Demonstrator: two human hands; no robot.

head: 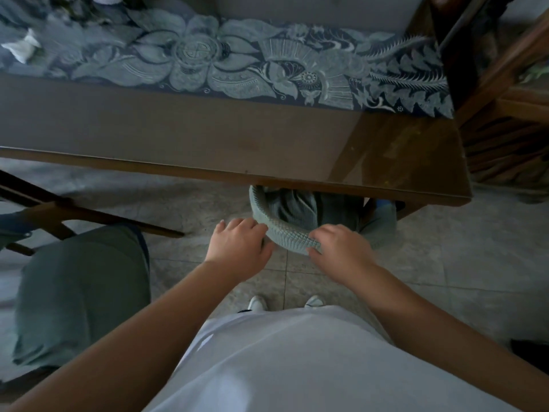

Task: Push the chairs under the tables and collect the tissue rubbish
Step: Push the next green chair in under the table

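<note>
Below, both hands [289, 248] on the chair [292, 237] back.

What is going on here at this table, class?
A person stands at a wooden table with both hands on the grey-green padded backrest of a chair that sits mostly under the table edge. The left hand and right hand curl over its top rim. Another chair stands out from the table at the left. A crumpled white tissue lies on the patterned cloth at the far left.
</note>
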